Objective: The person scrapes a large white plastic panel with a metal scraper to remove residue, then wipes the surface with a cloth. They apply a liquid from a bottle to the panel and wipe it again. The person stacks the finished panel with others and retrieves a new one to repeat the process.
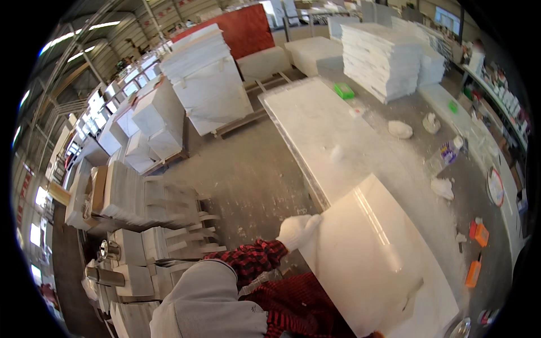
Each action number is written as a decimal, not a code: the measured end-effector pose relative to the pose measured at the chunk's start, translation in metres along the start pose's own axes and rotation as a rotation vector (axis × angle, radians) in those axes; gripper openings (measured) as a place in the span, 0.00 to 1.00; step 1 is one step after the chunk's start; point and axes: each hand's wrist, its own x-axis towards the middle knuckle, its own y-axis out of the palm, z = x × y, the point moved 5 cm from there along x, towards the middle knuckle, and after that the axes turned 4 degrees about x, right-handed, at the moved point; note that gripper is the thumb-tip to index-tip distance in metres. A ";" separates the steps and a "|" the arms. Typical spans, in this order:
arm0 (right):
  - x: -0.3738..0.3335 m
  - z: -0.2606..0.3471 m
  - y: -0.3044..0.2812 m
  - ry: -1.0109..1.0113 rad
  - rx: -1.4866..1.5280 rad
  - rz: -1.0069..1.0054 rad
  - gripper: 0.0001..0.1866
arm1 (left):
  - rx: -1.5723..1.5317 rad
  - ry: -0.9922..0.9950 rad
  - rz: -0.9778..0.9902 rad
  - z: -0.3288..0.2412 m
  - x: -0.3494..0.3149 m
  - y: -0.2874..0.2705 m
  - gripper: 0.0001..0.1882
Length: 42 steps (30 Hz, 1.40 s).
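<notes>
Shiny white slab (pixel 372 248) on the bench (pixel 313 118)
My gloved left hand (pixel 298 231)'s at its left edge, can't tell how tight; can't see my right hand.

Past the left edge of the bench (pixel 301 107) lies a grey-brown floor (pixel 248 163) flecked with pale scraps. A red panel (pixel 239 31) stands beyond its far-left corner, a beige wall (pixel 132 34) farther back. Ceiling strip lights (pixel 104 25) glow leftward; past the far-right corner, a window (pixel 448 19) shows bluish.
</notes>
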 end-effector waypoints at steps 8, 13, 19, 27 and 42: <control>0.026 0.048 0.027 -0.246 0.174 -0.098 0.19 | 0.003 0.057 -0.032 -0.017 -0.007 -0.023 0.25; 0.008 0.047 -0.010 0.261 0.544 -0.136 0.22 | -0.050 0.168 -0.145 -0.004 0.010 0.020 0.22; -0.047 0.042 -0.062 0.548 0.450 -0.125 0.19 | -0.099 0.125 -0.151 0.019 -0.012 -0.003 0.24; -0.029 0.048 -0.033 0.345 0.147 -0.235 0.20 | -0.213 0.035 -0.084 0.001 0.014 0.007 0.33; 0.019 0.063 -0.004 0.183 -0.270 -0.173 0.22 | -0.281 0.051 -0.117 0.005 0.018 0.013 0.32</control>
